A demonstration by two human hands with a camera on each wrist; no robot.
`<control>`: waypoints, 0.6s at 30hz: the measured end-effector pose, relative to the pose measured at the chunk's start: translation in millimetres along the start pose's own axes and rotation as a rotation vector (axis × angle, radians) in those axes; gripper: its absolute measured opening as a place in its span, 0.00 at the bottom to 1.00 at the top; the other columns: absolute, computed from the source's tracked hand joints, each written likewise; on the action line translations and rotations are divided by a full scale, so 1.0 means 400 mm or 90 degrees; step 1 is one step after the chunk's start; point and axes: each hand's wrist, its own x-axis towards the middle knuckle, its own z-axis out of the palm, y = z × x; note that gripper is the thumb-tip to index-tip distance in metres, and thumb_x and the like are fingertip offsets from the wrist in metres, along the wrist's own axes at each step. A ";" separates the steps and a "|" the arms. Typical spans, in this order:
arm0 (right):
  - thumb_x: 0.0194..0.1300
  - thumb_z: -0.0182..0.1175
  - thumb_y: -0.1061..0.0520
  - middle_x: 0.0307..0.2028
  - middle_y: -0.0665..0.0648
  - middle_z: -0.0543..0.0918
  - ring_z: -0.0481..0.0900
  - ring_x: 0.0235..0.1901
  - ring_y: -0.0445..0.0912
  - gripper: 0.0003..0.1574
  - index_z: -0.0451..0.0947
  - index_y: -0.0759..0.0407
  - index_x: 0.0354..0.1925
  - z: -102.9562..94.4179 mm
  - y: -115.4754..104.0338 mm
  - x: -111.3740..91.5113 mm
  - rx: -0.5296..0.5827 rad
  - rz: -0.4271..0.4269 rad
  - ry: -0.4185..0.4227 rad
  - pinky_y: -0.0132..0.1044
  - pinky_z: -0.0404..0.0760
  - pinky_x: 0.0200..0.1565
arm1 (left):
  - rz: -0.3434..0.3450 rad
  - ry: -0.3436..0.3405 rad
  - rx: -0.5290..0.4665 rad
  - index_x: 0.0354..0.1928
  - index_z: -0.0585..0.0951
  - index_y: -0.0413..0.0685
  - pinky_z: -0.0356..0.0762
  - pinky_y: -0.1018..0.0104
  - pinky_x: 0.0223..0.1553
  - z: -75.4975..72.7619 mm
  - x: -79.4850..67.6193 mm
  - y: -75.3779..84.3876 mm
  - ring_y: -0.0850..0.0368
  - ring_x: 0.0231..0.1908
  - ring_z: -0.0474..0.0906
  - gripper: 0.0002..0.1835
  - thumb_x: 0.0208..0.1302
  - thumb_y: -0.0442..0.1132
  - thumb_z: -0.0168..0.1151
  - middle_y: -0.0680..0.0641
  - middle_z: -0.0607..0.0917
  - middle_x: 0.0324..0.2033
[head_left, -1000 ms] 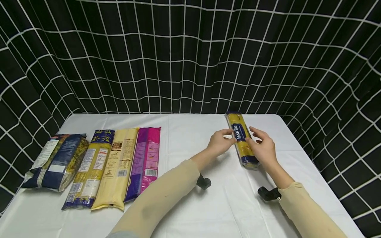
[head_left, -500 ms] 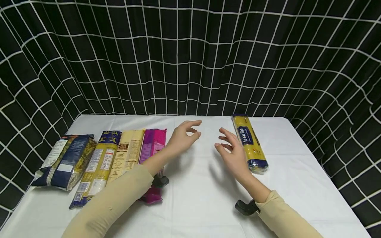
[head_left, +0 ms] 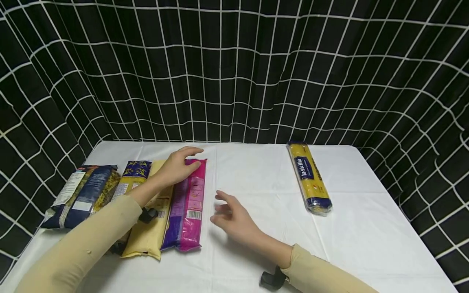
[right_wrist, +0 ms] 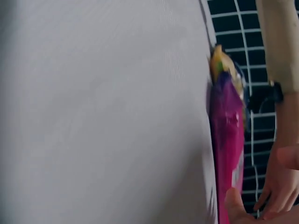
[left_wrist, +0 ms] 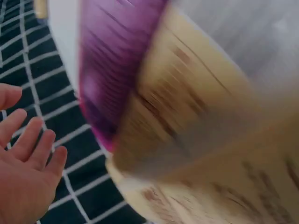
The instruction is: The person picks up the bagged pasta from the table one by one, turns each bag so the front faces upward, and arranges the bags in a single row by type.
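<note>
Over the far end of the pink-and-purple packet (head_left: 190, 203): the left hand (head_left: 177, 166) is held with thumb and fingers apart, clamped on nothing; whether the film is touched cannot be told.
Beside that packet's right edge: the right hand (head_left: 236, 219) is held just clear, thumb and fingers likewise parted.
Pink-and-purple print: a barcode and pale panels are carried, too small to be read; the packet is laid flat on the white cloth (head_left: 253, 171), rightmost in a row of four.
Cream packet (head_left: 143, 240): laid close along its left side, partly covered by the left arm; brown print is borne, not legible.
Yellow-and-blue packet (head_left: 136, 169): set next, mostly hidden by the beige sleeve (head_left: 84, 244); its blue far end is decorated in gold.
Navy bag (head_left: 88, 193): placed leftmost; a white label is borne, and small yellowish pieces are seen within.
La sicilia packet (head_left: 309, 179): laid well apart at the right, blue-ended; "la sicilia" is printed in white on a dark blue panel, with yellow shown around it.
Curtain (head_left: 234, 73): black, crossed by white gridlines, hung behind and at both sides.
</note>
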 end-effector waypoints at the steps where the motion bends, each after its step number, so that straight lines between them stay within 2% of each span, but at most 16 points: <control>1: 0.62 0.62 0.61 0.65 0.61 0.64 0.73 0.56 0.55 0.44 0.53 0.56 0.71 0.013 0.006 0.003 -0.001 0.006 -0.014 0.43 0.74 0.56 | -0.002 -0.012 0.015 0.62 0.74 0.49 0.63 0.51 0.63 -0.002 0.001 -0.015 0.49 0.63 0.66 0.23 0.64 0.40 0.58 0.46 0.72 0.62; 7: 0.59 0.64 0.62 0.64 0.61 0.61 0.74 0.50 0.52 0.50 0.50 0.60 0.72 0.075 0.012 0.010 0.028 0.017 -0.086 0.30 0.79 0.43 | -0.008 -0.093 0.077 0.63 0.72 0.42 0.60 0.50 0.65 -0.001 0.006 -0.078 0.44 0.64 0.64 0.25 0.63 0.38 0.59 0.40 0.72 0.61; 12: 0.55 0.65 0.68 0.62 0.62 0.61 0.73 0.49 0.50 0.50 0.51 0.64 0.71 0.094 0.007 0.015 0.027 0.019 -0.080 0.27 0.79 0.41 | -0.005 -0.131 0.106 0.63 0.71 0.39 0.60 0.50 0.65 -0.001 0.025 -0.109 0.43 0.64 0.64 0.27 0.63 0.39 0.60 0.38 0.72 0.61; 18: 0.54 0.66 0.69 0.64 0.58 0.59 0.72 0.49 0.47 0.50 0.54 0.65 0.70 0.093 0.016 0.023 0.017 0.034 -0.085 0.27 0.80 0.41 | -0.045 -0.163 0.101 0.64 0.71 0.43 0.60 0.49 0.65 -0.014 0.052 -0.132 0.43 0.65 0.63 0.30 0.60 0.42 0.64 0.39 0.69 0.63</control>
